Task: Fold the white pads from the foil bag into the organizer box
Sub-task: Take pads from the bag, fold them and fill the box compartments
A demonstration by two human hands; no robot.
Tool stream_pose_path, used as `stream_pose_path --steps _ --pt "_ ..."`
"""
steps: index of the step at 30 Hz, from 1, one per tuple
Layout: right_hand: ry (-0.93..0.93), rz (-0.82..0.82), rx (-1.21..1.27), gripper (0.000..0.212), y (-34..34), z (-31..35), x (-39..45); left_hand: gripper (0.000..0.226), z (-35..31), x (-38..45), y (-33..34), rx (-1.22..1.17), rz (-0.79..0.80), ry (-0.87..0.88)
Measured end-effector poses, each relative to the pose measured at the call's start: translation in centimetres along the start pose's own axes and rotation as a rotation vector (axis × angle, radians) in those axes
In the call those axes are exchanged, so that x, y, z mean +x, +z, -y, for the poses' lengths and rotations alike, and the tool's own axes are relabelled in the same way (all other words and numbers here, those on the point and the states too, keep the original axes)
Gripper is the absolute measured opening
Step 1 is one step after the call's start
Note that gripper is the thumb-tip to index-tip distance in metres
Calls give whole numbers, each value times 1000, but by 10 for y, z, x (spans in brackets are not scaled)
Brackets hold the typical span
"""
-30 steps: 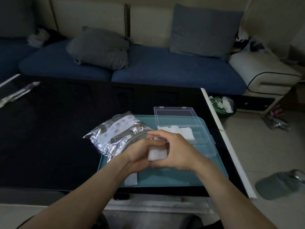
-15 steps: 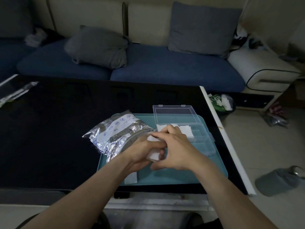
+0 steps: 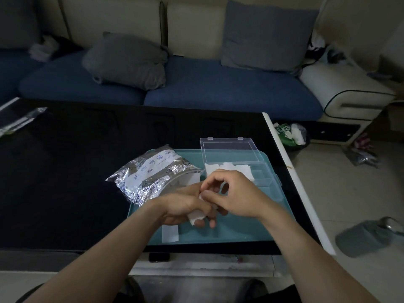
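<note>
Pad (image 3: 195, 217), white and partly folded, sits between both hands above the teal tray (image 3: 240, 232). The left hand (image 3: 185, 204) has its fingers curled round the pad's lower end, a corner of which shows under the knuckles. The right hand (image 3: 234, 193) meets it from the right, thumb and forefinger pinching the pad's upper edge, the other fingers bent over it. So both grips are clamped on the same pad.

Just beyond the right hand the clear box (image 3: 265, 179) stands on the tray with its lid (image 3: 229, 149) swung open and lying back. More white pads (image 3: 227, 168) lie heaped in the box's far left compartment; how many cannot be told. The foil bag (image 3: 150, 174) lies crumpled at the tray's far left corner, half on the tray and half on the black table (image 3: 65, 182), its open mouth turned towards the hands. A flat white strip (image 3: 170, 234) lies on the tray's near edge, below the left wrist.

Behind the table a blue sofa (image 3: 218, 88) carries two grey cushions (image 3: 126, 60). A small bin bag (image 3: 290, 133) sits on the floor right of the table.
</note>
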State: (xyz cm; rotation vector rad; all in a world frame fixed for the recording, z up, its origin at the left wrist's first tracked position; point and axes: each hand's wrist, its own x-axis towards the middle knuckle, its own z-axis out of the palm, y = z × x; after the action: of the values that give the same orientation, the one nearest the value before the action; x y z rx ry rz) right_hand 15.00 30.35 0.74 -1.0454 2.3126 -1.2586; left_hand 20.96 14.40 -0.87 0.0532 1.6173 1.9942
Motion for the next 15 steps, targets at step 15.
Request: stream_pose_path --steps 15 --pt "13 7 -16 13 -4 1 -1 55 -5 -10 -6 103 6 3"
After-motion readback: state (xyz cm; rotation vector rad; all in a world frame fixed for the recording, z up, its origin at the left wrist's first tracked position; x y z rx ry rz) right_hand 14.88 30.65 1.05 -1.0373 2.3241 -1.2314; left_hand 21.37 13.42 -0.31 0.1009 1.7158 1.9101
